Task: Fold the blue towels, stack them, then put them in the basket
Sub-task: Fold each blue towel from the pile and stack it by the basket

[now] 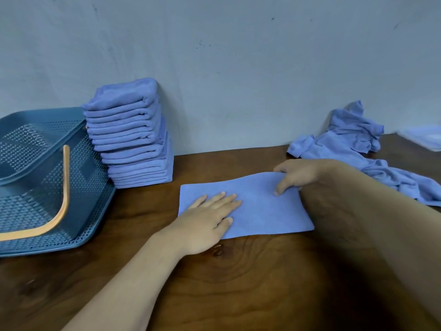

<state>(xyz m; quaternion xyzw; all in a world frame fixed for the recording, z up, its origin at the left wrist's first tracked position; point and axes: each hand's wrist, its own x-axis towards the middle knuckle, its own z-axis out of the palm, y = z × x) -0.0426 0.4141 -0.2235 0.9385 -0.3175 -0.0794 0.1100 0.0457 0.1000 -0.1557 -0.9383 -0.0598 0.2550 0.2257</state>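
Left hand (210, 216): laid palm down on the flat towel (262, 206), at its left end. Fingers (224, 197) straight and close together, thumb out to the near side. Nothing gripped.

Right hand (296, 175): at the towel's far edge, right of the left fingertips. Fingers (279, 187) curled down over that edge, tips on the upper face of the cloth. The thumb is hidden, so whether it closes underneath cannot be told. The far edge rises slightly just where these fingers sit.

Flat towel: a blue rectangle lying on the wooden table (238, 271), stretched between the two hands, its near edge flush on the wood.

Stack of folded towels (133, 139): well beyond and left of the left fingertips, against the wall (238, 68), many layers high and leaning a little.

Basket (95, 187): blue, perforated, further left of the stack, touching it or just beside it; which cannot be told. Orange handle (64, 187) lies down across it.

Heap of unfolded towels (353, 144): crumpled, beyond and right of the right fingers, trailing behind the right forearm.

A pale item (424, 137) at the far right edge is too blurred to identify
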